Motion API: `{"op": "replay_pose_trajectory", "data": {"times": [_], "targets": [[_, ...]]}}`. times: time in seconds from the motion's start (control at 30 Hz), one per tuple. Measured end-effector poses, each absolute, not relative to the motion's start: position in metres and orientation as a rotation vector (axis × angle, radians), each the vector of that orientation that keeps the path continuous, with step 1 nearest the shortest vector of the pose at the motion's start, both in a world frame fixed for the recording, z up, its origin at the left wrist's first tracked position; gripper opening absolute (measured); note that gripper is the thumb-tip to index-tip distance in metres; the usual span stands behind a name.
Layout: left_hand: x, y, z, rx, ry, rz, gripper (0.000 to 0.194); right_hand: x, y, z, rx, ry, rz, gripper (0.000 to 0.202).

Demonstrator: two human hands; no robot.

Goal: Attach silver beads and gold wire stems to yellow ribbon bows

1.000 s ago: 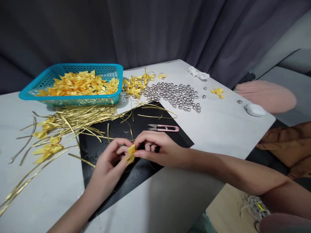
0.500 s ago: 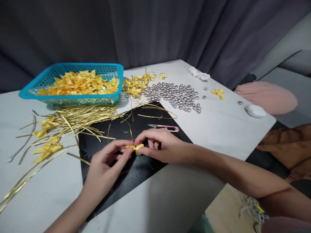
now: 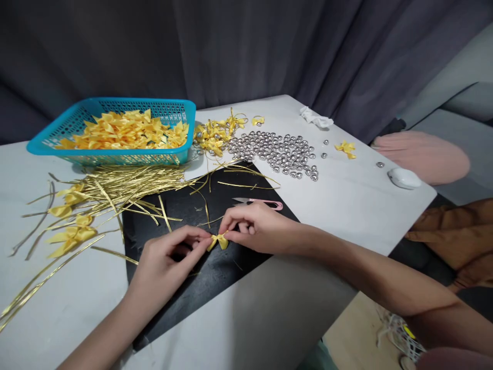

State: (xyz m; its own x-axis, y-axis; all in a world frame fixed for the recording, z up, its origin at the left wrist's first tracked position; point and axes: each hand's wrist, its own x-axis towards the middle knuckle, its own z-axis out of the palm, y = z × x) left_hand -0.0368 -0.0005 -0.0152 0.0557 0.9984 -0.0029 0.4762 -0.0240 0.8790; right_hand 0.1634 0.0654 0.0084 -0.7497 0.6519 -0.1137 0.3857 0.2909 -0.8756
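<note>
A small yellow ribbon bow (image 3: 219, 241) is held between my two hands above the black mat (image 3: 227, 267). My left hand (image 3: 175, 254) pinches its left side with thumb and forefinger. On the other side, my right hand (image 3: 254, 226) grips the bow's right end between thumb and fingertips. Pink-handled thread snips (image 3: 265, 202) lie on the mat just beyond my right hand. A thin gold tie (image 3: 207, 211) rests on the mat near the bow.
Behind is a blue basket (image 3: 148, 152) of yellow ribbon bows, with a pile of gold ties (image 3: 131, 182) before it. Silver beads (image 3: 277, 149) are spread at the back. Loose yellow bows (image 3: 73, 236) lie left. A white computer mouse (image 3: 404, 178) sits near the right corner.
The bow has turned so its tails spread toward me, and more of it shows. My right hand has shifted slightly; both hands still pinch the bow.
</note>
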Motion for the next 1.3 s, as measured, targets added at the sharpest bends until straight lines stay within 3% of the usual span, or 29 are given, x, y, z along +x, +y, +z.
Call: {"op": "replay_pose_trajectory", "data": {"times": [0.33,0.63,0.8,1.0,1.3], "targets": [[-0.044,-0.006,-0.022,2.438,1.297,0.769,0.010,0.165,0.068,0.003,-0.782,-2.495,1.194,0.013],[-0.037,-0.003,-0.017,2.717,1.354,0.578,0.016,0.168,0.068,0.009,-0.661,-2.773,1.097,0.010],[-0.036,-0.001,-0.018,2.702,1.336,0.368,0.024,0.163,0.065,0.019,-0.730,-2.954,1.114,0.011],[-0.042,-0.002,-0.017,2.359,1.338,0.485,0.026,0.160,0.065,0.020,-0.833,-2.960,1.131,0.014],[-0.044,0.005,-0.013,1.971,1.386,0.564,0.029,0.169,0.075,0.013,-0.627,-2.749,1.273,0.012]]}}
